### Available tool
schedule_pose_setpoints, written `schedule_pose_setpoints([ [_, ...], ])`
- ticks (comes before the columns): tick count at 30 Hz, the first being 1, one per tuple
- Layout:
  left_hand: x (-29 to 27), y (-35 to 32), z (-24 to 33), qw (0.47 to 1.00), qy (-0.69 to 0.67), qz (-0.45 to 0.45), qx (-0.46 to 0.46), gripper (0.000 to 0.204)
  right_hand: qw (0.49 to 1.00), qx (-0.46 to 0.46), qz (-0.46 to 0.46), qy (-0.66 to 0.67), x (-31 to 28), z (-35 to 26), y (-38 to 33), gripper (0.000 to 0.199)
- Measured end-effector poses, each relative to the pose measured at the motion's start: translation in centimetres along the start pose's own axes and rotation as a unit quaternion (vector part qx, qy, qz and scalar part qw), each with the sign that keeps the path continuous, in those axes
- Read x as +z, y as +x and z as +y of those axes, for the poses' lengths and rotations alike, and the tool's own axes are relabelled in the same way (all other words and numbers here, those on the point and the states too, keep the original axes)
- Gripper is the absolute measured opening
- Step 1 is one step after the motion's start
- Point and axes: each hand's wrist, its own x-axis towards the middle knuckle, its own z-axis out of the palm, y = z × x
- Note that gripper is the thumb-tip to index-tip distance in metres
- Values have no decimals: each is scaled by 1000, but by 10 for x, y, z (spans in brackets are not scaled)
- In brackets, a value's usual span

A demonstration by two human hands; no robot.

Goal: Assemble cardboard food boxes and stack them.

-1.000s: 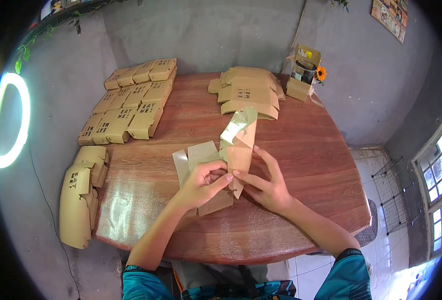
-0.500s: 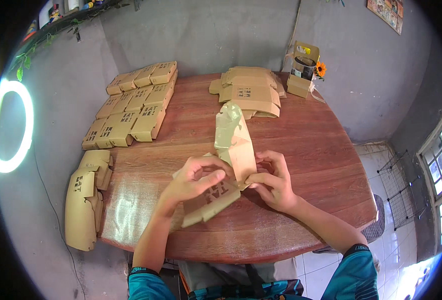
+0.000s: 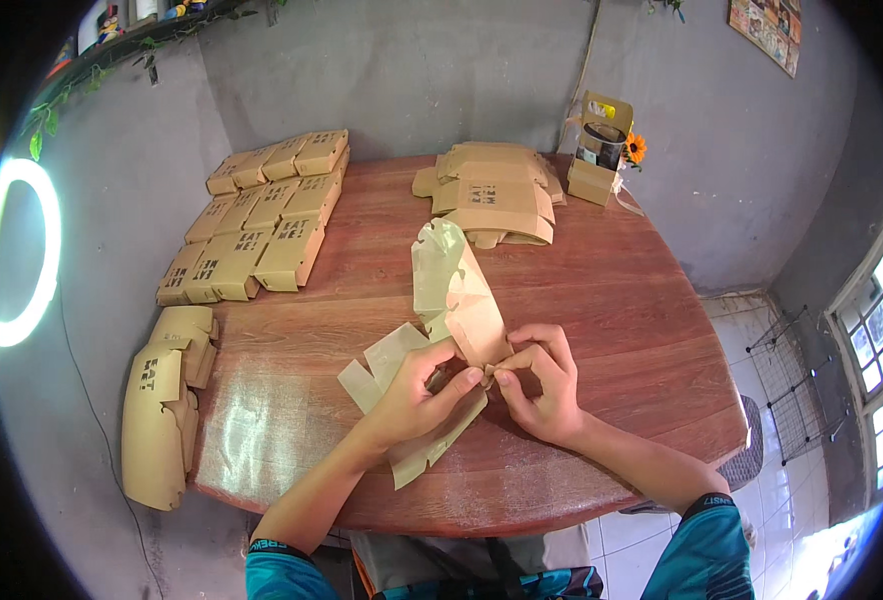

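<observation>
A partly folded brown cardboard box [image 3: 479, 322] stands between my hands at the near middle of the table. One long panel rises away from me, and another flap spreads out low to the left. My left hand [image 3: 424, 392] pinches the box's near corner between thumb and fingers. On the other side of that corner, my right hand [image 3: 542, 385] grips a small tab, its thumb and index finger nearly meeting the left thumb. Part of the box's lower side is hidden behind my left hand.
Folded boxes [image 3: 292, 250] stand in rows at the far left of the wooden table [image 3: 612, 300]. Flat box blanks [image 3: 497, 205] lie stacked at the back middle, others [image 3: 152, 420] at the left edge. A carton with a dark cup [image 3: 602, 145] and an orange flower stand back right.
My left hand has moved right and down to the box's corner, its thumb now beside my right fingers. The box has tilted, and its lower flap has swung round to show its plain side.
</observation>
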Motion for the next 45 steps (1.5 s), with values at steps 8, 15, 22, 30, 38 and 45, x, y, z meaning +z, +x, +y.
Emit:
schedule_pose_setpoints([
  [8, 3, -2, -10, 1000, -18, 13, 12, 27, 998, -6, 3, -65, 3, -2, 2, 18],
  [15, 5, 1, 2, 997, 60, 57, -7, 22, 999, 26, -39, -2, 1, 20, 0, 17],
  [22, 5, 3, -4, 991, 108, 64, 42, 24, 998, 23, -38, 48, 5, 22, 1, 28],
  [30, 9, 2, 5, 984, 165, -5, 69, 32, 946, 185, -85, 252, 3, 22, -2, 50],
  [38, 7, 1, -13, 973, 214, -60, 66, 19, 1000, -13, 22, -8, -5, 8, 13, 57],
  [45, 6, 1, 1, 970, 230, -64, 51, 18, 997, -61, -11, -42, -8, 10, 9, 42],
])
